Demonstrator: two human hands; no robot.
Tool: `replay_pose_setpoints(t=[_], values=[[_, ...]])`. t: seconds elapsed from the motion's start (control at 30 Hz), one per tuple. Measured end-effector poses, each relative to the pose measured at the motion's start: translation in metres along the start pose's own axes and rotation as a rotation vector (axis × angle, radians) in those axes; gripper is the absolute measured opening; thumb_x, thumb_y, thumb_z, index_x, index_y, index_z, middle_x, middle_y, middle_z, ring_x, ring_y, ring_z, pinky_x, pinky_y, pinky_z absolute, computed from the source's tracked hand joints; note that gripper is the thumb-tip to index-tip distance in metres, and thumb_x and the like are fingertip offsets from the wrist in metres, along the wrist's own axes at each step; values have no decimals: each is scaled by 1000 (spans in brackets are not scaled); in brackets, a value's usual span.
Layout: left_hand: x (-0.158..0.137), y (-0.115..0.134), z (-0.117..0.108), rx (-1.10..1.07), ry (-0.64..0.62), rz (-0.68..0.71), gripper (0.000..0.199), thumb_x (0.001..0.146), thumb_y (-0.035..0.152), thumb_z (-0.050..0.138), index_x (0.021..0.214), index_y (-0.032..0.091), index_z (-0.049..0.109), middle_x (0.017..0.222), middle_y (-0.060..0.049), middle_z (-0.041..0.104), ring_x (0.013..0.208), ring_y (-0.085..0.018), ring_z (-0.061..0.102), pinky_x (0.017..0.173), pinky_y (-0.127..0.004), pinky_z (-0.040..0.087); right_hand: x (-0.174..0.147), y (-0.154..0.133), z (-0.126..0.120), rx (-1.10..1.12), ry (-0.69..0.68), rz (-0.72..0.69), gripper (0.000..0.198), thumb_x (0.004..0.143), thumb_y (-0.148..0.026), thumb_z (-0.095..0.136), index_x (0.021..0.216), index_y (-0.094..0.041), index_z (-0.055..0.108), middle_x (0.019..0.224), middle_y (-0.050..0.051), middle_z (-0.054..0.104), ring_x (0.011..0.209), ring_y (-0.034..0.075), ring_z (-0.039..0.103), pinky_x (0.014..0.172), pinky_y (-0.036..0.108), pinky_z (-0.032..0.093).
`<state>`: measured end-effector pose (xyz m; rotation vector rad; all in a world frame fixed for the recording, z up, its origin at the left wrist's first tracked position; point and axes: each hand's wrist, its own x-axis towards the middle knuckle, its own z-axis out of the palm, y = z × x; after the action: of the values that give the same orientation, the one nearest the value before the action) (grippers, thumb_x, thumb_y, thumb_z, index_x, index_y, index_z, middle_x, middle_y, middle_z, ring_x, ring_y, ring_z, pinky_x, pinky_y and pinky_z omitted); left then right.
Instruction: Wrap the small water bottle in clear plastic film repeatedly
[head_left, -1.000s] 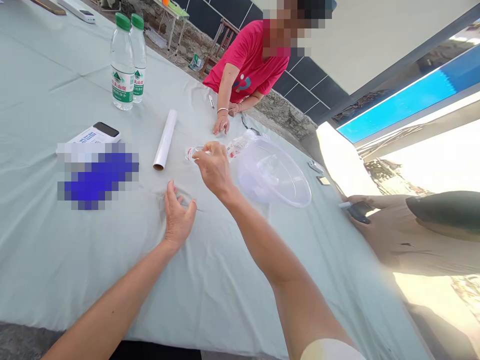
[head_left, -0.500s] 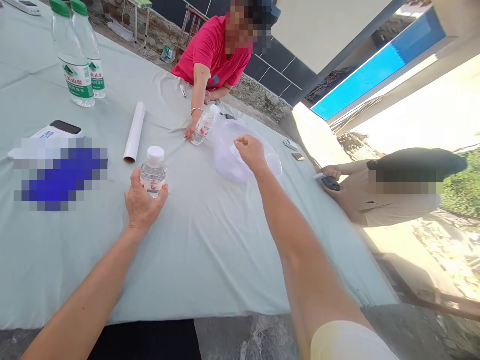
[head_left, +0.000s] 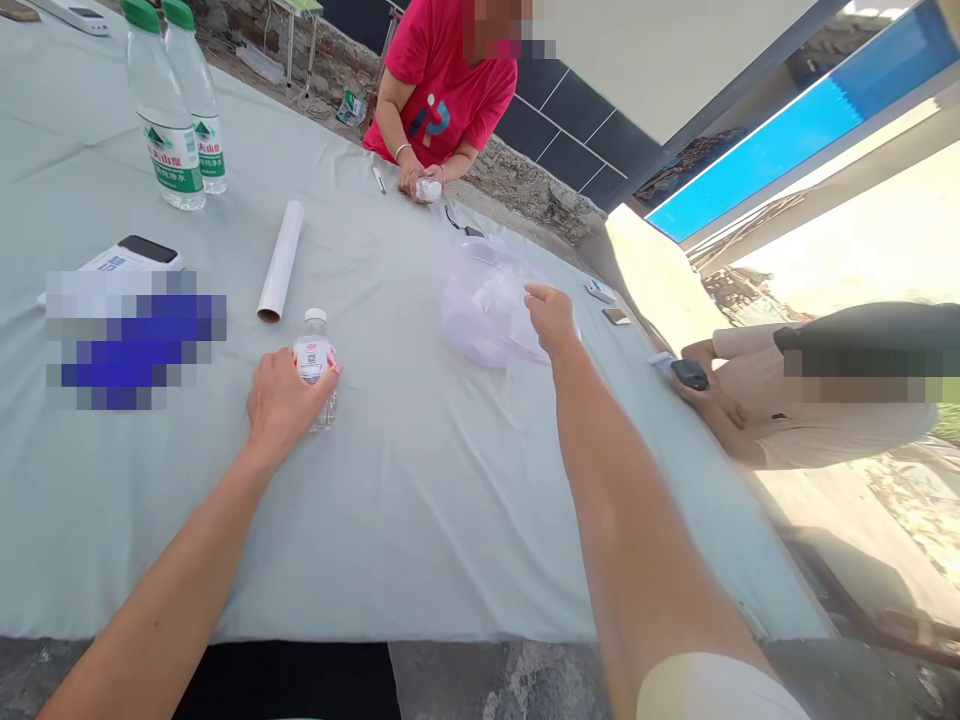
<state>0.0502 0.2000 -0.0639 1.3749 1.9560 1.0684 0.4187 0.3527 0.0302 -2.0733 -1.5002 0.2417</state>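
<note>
My left hand (head_left: 289, 395) is wrapped round a small clear water bottle (head_left: 319, 355) with a white cap and a white and red label. The bottle stands on the cloth-covered table, leaning slightly. Farther right, my right hand (head_left: 551, 318) has its fingers pinched together at a crumpled clear plastic bag (head_left: 501, 292); the exact grip is partly hidden. Under and around that bag lies a pale lilac see-through basin (head_left: 461, 330), its right edge behind my hand.
Two tall green-capped bottles (head_left: 171, 165) stand at the left, near a white roll (head_left: 281, 262) and a box with a phone-like device (head_left: 146, 250). Across the table, a person in a pink shirt (head_left: 450, 90) holds a small bottle (head_left: 428, 189). Another person (head_left: 750, 385) stands at the right.
The person opposite has drawn their bottle back from the basin towards their body. The bottle in my left hand has tipped, its label now facing up. My right hand stays at the bag.
</note>
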Motion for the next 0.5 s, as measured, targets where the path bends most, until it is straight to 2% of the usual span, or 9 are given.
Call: replay_pose_setpoints(t=[0.07,0.13,0.23,0.3,0.33,0.4,0.47,0.5], values=[[1,-3,-2,54,21,33,48,73,54,70,106,22,59,109,-16,62,103,-37,61,78,-48,53,-21,-7,-8,209,50,-73,47,91,-25,42,135,-18,59,145,15,58,135,20,55,106,40,46],[1,-4,-3,96,75,139,55,75,47,70,122,21,57,124,-20,57,120,-42,55,92,-57,49,-56,-16,-16,470,48,-158,43,91,-37,47,129,-23,62,144,11,59,136,22,54,103,41,49],[-8,1,-1,63,198,364,41,82,37,65,119,20,62,134,-21,55,130,-43,48,104,-64,41,-129,-29,-18,744,-65,-221,38,86,-50,57,116,-29,67,140,6,62,137,23,54,102,43,51],[-21,11,1,-76,181,506,36,87,36,59,119,20,62,133,-17,58,128,-37,52,105,-57,44,-180,-31,-7,996,-156,-197,33,80,-49,67,107,-31,71,133,4,66,133,23,57,105,44,50],[-30,17,3,-177,106,548,38,89,38,57,123,21,60,131,-15,60,125,-33,55,103,-52,48,-203,-30,1,1107,-192,-153,31,77,-48,72,103,-31,72,128,4,69,129,23,60,106,45,51],[-46,27,7,-399,-170,514,45,91,44,57,131,23,55,127,-11,63,115,-26,61,93,-43,56,-241,-25,22,1267,-256,-45,32,73,-48,78,99,-30,74,119,4,72,122,23,64,105,44,52],[-59,34,13,-594,-499,346,44,90,49,59,125,23,58,116,-8,66,104,-22,65,85,-37,60,-267,-18,45,1366,-308,52,34,69,-48,82,95,-28,74,111,4,74,113,22,68,101,42,55],[-63,34,16,-667,-622,251,39,89,51,61,115,22,62,106,-5,67,98,-20,66,83,-36,61,-275,-15,56,1407,-320,88,35,67,-48,84,93,-27,74,106,4,74,108,20,69,98,40,56]])
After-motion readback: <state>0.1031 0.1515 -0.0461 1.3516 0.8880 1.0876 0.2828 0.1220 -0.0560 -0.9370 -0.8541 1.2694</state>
